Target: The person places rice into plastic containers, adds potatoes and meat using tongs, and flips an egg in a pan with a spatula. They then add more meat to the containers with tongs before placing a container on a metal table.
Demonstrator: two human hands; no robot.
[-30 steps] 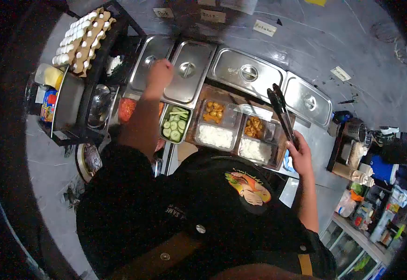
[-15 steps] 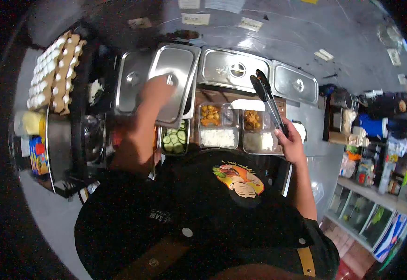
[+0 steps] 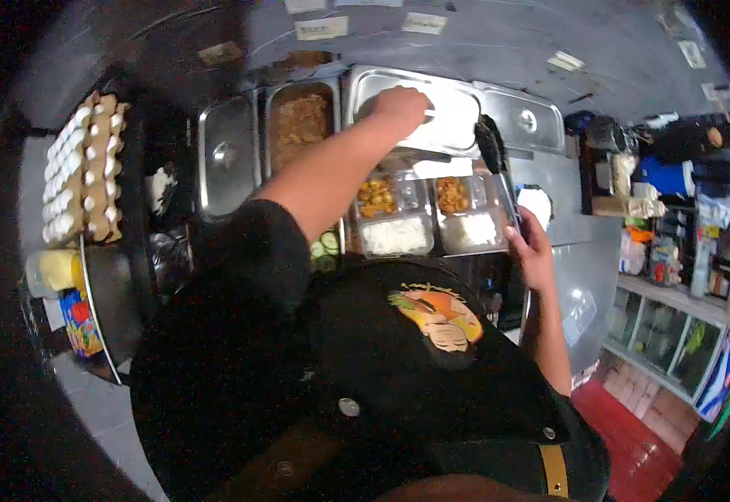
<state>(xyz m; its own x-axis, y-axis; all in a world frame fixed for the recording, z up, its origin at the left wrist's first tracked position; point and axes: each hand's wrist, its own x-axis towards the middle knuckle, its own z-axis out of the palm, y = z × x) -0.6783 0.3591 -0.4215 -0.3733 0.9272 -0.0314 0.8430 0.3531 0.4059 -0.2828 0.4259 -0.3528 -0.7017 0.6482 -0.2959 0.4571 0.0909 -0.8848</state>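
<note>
My left hand (image 3: pixel 403 111) reaches across to a shiny steel lid (image 3: pixel 459 125) on the middle pan, its fingers closed at the lid's handle. In my right hand (image 3: pixel 534 249) is a pair of tongs (image 3: pixel 503 180) with black tips pointing up and away. Two clear divided containers stand in front of me: the left container (image 3: pixel 397 238) and the right container (image 3: pixel 474 237) both hold white rice and orange-brown chunks of food. Beside my left forearm, an uncovered pan (image 3: pixel 302 121) shows brown shredded food. Sliced cucumber (image 3: pixel 326 246) is partly hidden by my sleeve.
Lidded pans stand on both sides, with a left lid (image 3: pixel 224 155) and a right lid (image 3: pixel 525 121). Stacked egg trays (image 3: pixel 89 171) are at far left, above a tub of yellow contents (image 3: pixel 60 272). Shelving with a glass-fronted cabinet (image 3: pixel 653 330) is at right.
My left hand has moved right and away from me, from the second pan to the middle one. The second pan is now uncovered. The tongs stay in my right hand, tilted more upright.
</note>
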